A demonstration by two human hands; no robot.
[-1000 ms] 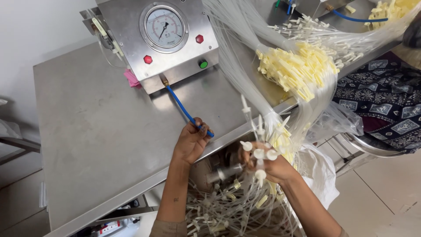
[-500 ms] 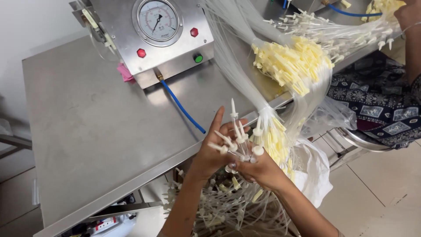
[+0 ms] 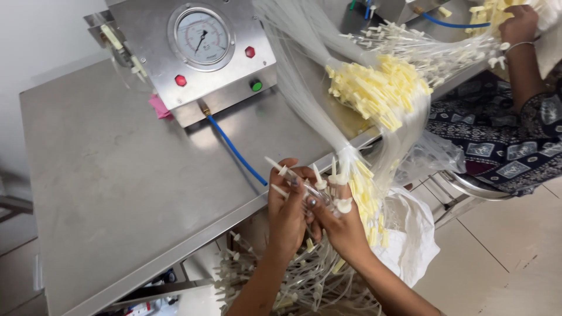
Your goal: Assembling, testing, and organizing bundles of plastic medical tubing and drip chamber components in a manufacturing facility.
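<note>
- Left hand [image 3: 287, 213] is at the table [image 3: 111, 175] edge, fingers curled around a small bunch of clear tubes [image 3: 316, 190] with white tips.
- Right hand [image 3: 339, 225] grips the same bunch from the other side, touching the left hand (thumbs meet at the middle).
- The bunch sticks up between the two hands, just beside the yellow-ended tubes [image 3: 366, 199] hanging over the edge.
- More tubes lie on the table in a large bundle [image 3: 374, 90] with yellow ends.
- A metal box with a gauge [image 3: 202, 36] stands at the back; a blue hose [image 3: 234, 149] runs from it toward the hands.
- Loose tubes [image 3: 293, 281] hang below the hands.
- Another person's hand [image 3: 518, 23] works at top right, well apart.
</note>
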